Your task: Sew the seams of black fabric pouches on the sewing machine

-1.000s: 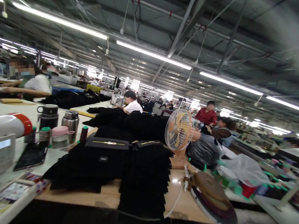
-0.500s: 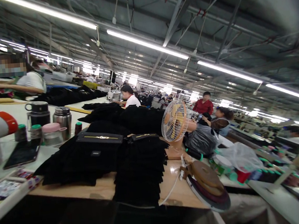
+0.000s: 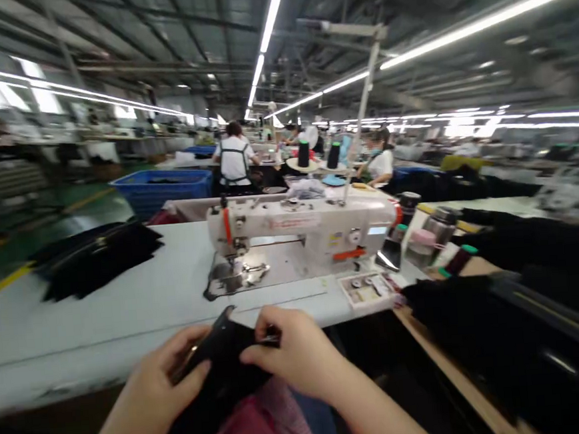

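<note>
In the head view, my left hand (image 3: 155, 385) grips the left side of a black fabric piece (image 3: 226, 352), its thumb on the near face. A small gold-coloured glint shows beside those fingers. My right hand (image 3: 300, 350) pinches the same piece at its right side, thumb against bent fingers. The piece is held tilted above my lap, in front of the table's near edge. Beyond it stands a white sewing machine (image 3: 274, 219) with its needle area at the left. Parts of the piece are hidden by my fingers.
Black pieces (image 3: 97, 259) lie stacked on the white table's left. More black fabric (image 3: 471, 323) covers the wooden surface at right. A small parts tray (image 3: 368, 290), a phone (image 3: 389, 256), thread spools and bottles stand near the machine. A blue bin (image 3: 164, 190) and co-workers are beyond.
The view has swung left from the fabric stacks and fan to the sewing machine. Both my hands, not visible before, are now in view holding a black fabric piece.
</note>
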Motion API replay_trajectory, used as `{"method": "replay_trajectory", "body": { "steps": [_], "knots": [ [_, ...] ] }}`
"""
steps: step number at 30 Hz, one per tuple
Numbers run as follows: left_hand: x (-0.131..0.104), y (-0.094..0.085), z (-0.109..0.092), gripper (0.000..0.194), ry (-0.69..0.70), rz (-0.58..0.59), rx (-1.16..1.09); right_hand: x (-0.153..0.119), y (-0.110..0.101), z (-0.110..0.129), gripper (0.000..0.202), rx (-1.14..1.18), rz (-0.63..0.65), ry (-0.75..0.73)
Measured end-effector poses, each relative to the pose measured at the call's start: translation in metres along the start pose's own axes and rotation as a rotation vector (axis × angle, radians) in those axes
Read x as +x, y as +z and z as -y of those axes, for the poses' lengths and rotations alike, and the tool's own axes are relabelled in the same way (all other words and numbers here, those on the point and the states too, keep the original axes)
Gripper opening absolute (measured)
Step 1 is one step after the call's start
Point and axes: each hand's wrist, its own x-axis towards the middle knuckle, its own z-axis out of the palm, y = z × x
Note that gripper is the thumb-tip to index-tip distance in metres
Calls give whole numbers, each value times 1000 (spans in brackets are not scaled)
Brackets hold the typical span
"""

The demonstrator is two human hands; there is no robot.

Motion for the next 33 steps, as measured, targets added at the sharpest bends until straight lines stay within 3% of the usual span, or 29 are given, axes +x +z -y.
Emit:
{"method": "replay_trajectory", "body": {
  "steps": [2,7,12,18,33],
  "knots": [
    [-3,-6,-8,42,-62,61,-140,1,-7,3,23,-16,-1,-18],
    [2,1,-31,36,-172,39,-423,6,-16,17,19,-111,37,-90],
    [11,-4,-28,45,-207,-28,-601,20,-13,18,15,-171,56,-169],
    [27,-6,-22,33,-384,-27,-850,43,-13,14,12,-100,83,-121],
    [51,-3,-7,25,-525,-129,-923,81,-7,-3,8,-68,220,-55]
  ]
}}
